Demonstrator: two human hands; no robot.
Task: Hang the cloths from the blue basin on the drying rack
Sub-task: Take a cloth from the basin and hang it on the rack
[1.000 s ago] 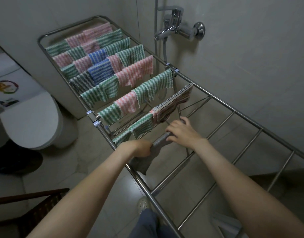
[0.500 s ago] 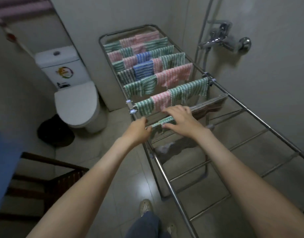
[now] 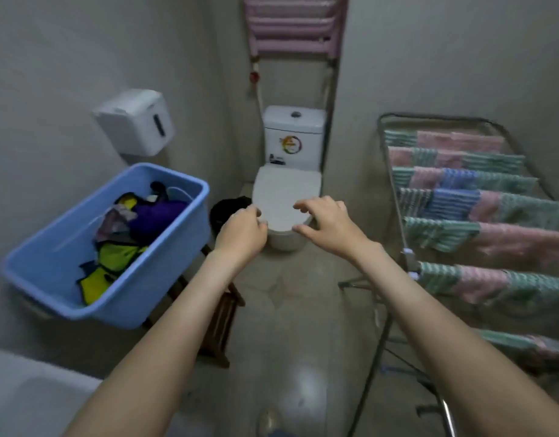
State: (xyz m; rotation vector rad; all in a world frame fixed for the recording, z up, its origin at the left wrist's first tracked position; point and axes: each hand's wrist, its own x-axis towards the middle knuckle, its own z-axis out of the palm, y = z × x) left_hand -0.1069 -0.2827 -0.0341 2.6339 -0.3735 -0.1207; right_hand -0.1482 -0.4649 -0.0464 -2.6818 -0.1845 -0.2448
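2 hands up mid-air, nothing in either: left hand loosely curled, right hand fingers spread and bent. 1 blue basin to the left on a wooden stand, cloths heaped inside (yellow, purple, grey; tangled, can't count). 1 drying rack to the right, 7 rows of hung cloths, green/pink/blue. Further back: 1 toilet, lid down, 1 white wall dispenser, 1 pink shelf rack above.
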